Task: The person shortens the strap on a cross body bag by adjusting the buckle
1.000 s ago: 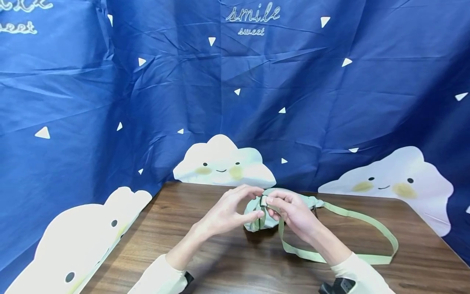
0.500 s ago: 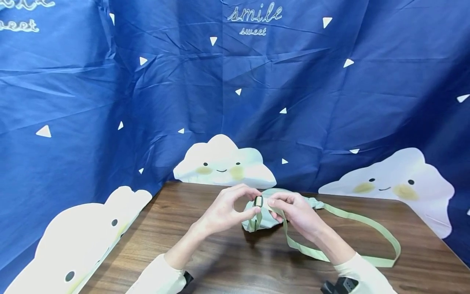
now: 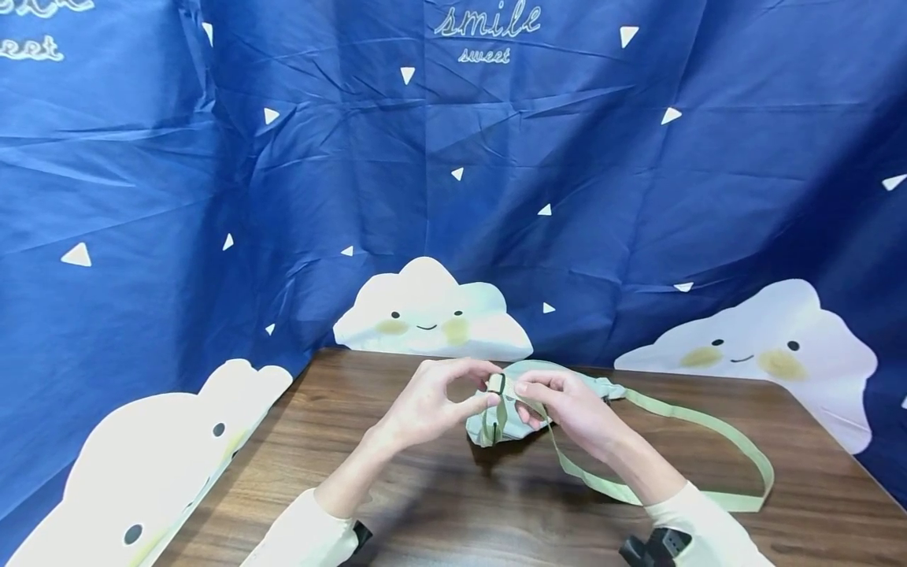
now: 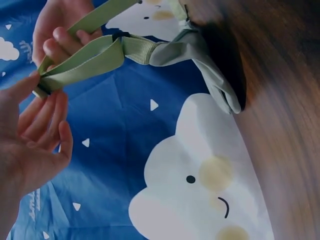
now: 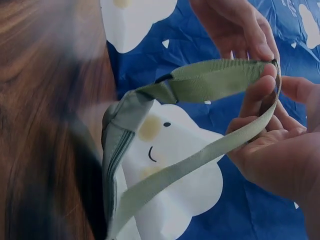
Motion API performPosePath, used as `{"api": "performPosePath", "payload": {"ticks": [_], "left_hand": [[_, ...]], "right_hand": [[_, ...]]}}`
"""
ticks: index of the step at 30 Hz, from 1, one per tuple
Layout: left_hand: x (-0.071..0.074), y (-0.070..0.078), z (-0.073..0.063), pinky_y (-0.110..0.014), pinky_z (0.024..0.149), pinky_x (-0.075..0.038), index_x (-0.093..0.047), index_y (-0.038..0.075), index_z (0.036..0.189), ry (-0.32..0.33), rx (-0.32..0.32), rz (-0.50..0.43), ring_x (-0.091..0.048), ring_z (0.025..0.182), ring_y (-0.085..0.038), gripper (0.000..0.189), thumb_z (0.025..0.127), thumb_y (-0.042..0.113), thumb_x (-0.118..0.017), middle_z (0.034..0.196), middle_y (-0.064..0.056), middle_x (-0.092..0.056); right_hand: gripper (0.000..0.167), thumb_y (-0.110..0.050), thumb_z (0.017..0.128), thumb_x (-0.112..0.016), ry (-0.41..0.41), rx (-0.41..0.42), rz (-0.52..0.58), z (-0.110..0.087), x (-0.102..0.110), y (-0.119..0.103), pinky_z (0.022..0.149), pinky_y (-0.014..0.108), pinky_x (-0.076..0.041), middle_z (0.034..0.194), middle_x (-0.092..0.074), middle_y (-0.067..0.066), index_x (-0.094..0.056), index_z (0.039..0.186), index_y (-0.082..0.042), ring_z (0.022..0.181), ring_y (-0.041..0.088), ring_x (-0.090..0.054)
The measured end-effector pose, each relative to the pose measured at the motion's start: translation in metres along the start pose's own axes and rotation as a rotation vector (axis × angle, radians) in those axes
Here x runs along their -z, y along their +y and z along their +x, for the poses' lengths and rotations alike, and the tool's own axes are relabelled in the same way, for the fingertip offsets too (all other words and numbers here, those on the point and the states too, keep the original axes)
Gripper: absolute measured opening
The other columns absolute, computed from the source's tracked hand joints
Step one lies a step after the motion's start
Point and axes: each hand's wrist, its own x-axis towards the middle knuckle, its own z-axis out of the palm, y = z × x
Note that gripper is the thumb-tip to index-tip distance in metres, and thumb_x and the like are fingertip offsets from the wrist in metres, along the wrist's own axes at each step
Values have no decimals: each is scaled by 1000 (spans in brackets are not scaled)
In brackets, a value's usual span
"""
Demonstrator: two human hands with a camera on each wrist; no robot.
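Since a second ago, the left hand [image 3: 428,405] and the black buckle [image 3: 501,383] have shifted slightly leftward, and strap [image 3: 737,502] now shows on the buckle's left side too. In the head view, the left hand holds the buckle between thumb and fingertip; the right hand [image 3: 574,413] pinches the strap just beside it. The bag [image 3: 516,417] sits just beyond both hands, partly hidden by them, at the far part of the counter [image 3: 425,504]. In the left wrist view, a loop of strap joins the left hand's grip to the bag, which is apart from that hand. In the right wrist view, strap slants from the right hand's fingers down towards the bag, its zip [image 5: 122,152] showing.
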Motion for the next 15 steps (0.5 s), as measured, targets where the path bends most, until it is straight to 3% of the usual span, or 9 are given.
{"api": "performPosePath", "payload": {"ticks": [7,15], "left_hand": [[1,-1,0,-27,90,-49,-70,20,119,-36,28,-6,-66,93,-8,30,92,27,-80,103,17,-68],[-2,0,-1,-24,86,-49,-69,18,118,-115,-28,20,-62,93,-1,30,91,25,-80,101,16,-67]], "right_hand": [[34,-16,101,-63,8,-28,-20,-2,1,2,62,29,-44,73,-58,11,-59,104,17,64,20,-51],[20,-13,102,-61,-26,-38,-45,-4,-5,0,61,29,-44,72,-58,13,-64,99,6,62,19,-51]]}}
